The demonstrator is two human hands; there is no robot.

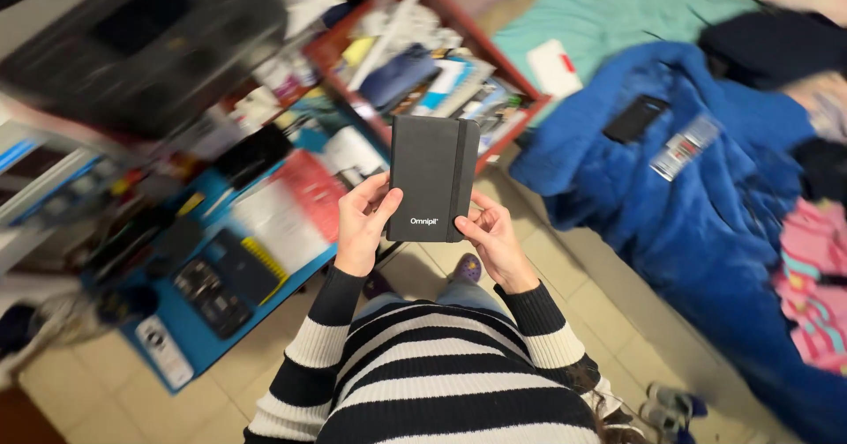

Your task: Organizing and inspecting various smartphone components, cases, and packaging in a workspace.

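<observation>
Both hands, left [362, 223] and right [494, 237], grip a matte black rectangular notebook [430, 178] with elastic band.

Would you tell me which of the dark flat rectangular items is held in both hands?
The black notebook with the elastic band; the dark phone-like slab lies untouched on the blue blanket.

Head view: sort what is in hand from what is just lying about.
In hand:
- black notebook, held upright by left hand and right hand

Lying about:
- blue blanket
- black phone on the blanket
- red shelf of books
- blue table
</observation>
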